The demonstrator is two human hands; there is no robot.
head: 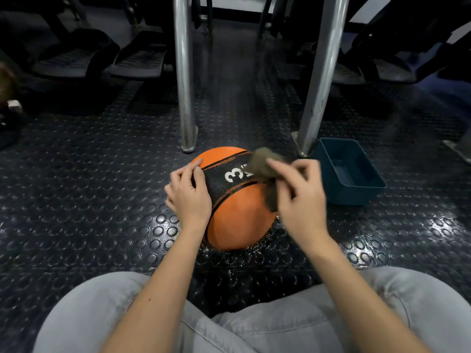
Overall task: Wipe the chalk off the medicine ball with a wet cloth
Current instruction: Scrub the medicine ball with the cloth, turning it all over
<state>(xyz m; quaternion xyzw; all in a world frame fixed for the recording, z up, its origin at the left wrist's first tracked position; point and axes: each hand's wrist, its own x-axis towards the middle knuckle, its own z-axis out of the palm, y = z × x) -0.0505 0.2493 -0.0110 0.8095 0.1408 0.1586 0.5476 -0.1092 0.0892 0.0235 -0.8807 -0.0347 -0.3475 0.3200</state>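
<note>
The ball [237,215] sits on the studded floor [102,200] right in front of my knees, between my two hands. My left hand [187,197] holds its left side, fingers bent onto the black band [219,184]. My right hand [298,194] pinches the bunched cloth [262,164], which lies against the ball's upper right, over the end of the band.

The band runs from left to right across the top, so I judge the next wipe should follow it leftward, toward my steadying hand, which is nearer the uncovered part.

The only writing I can read is a white "3" [231,177] – the cloth covers most of the next character. An open tub [354,194] stands just right of the ball.
</note>
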